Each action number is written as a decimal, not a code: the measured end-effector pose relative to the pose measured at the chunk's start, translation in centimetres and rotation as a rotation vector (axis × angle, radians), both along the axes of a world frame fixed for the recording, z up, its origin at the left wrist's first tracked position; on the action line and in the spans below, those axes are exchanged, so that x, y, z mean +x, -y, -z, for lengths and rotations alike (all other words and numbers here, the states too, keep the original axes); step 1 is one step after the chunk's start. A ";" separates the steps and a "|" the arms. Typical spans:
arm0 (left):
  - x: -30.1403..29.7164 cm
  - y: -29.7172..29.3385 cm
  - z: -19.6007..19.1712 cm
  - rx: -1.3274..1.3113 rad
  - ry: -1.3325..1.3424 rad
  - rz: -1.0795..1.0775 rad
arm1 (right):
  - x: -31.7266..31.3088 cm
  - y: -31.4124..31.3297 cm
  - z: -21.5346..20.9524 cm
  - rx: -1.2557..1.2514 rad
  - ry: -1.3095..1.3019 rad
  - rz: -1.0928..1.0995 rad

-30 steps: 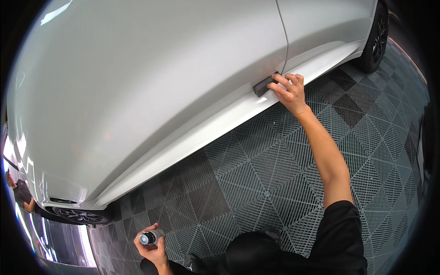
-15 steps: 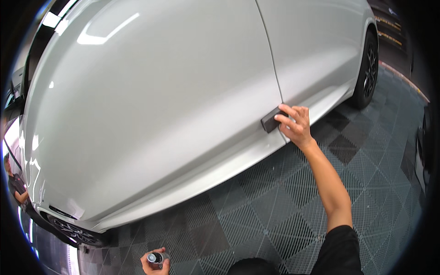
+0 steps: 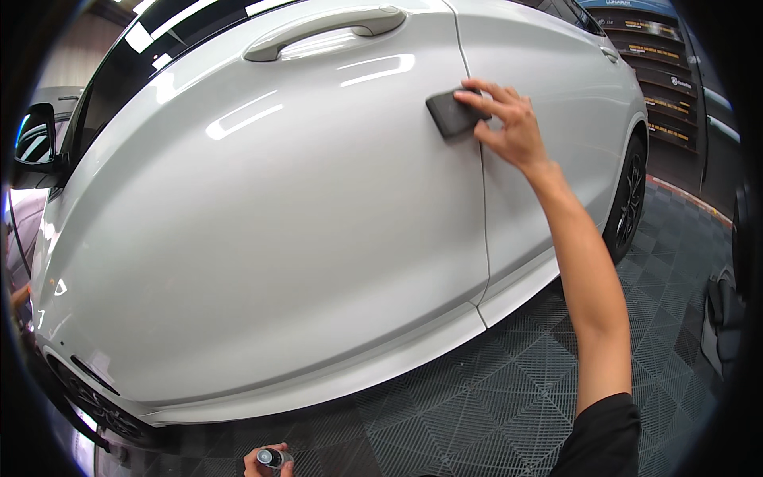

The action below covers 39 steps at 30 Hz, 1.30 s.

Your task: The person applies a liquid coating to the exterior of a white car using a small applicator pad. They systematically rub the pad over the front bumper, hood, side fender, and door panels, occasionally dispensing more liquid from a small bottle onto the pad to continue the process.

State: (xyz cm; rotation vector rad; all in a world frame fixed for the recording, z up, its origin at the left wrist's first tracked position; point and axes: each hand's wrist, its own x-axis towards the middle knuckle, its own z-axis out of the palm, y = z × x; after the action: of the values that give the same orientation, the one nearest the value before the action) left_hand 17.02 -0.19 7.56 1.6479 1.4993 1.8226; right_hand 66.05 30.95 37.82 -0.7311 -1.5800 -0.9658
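My right hand grips a dark block-shaped applicator pad by its right end, fingers and thumb closed around it. The pad lies against the white car door, beside the seam between front and rear doors and below and right of the door handle. Low in the picture, my left hand is wrapped round a small bottle with a dark cap, apart from the car. The bottle's lower part is hidden by the hand and the picture's edge.
A side mirror juts out at the far left. The rear wheel stands at right, the front wheel at lower left. Grey ribbed floor tiles lie below the sill. A dark bag-like object rests at the right edge.
My right hand has moved the applicator pad from the lower door, near the sill, up along the seam. The view has tilted up, bringing the handle and mirror in. My left hand still holds the bottle.
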 end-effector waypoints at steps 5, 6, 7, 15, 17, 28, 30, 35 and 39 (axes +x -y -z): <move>0.2 -0.7 -1.8 0.040 0.013 -0.004 | 0.2 -1.8 -6.8 -0.066 -0.005 0.018; 0.3 -0.9 -1.9 0.036 0.044 -0.009 | 0.1 -1.9 -7.6 -0.057 -0.021 0.041; 0.3 -1.0 -2.0 0.049 0.036 -0.009 | -0.2 -1.9 -8.3 -0.048 -0.037 0.062; -0.8 -0.6 -2.2 0.097 0.048 -0.013 | -2.9 -2.1 -12.3 -0.144 -0.467 0.252; -1.5 -0.4 -2.1 0.118 0.077 -0.023 | -3.8 -1.6 -13.9 -0.238 -0.576 0.207; -6.5 -0.1 -1.9 0.162 0.094 -0.076 | -6.5 -2.4 -21.9 -0.512 -0.649 0.256; -7.7 -0.1 -1.7 0.162 0.116 -0.074 | -8.0 -1.9 -22.3 -0.553 -0.574 0.232; -9.9 -0.2 -0.7 0.166 0.133 -0.071 | -12.5 -1.9 -23.2 -0.475 -0.367 0.230; -11.8 0.1 -0.3 0.129 0.149 -0.078 | -18.5 0.0 -22.7 -0.409 -0.364 0.275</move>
State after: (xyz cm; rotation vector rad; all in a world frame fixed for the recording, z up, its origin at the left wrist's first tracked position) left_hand 5.20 -0.28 7.85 1.4895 1.4285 2.0729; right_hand 47.54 30.93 60.56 -1.3574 -1.3845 -0.6530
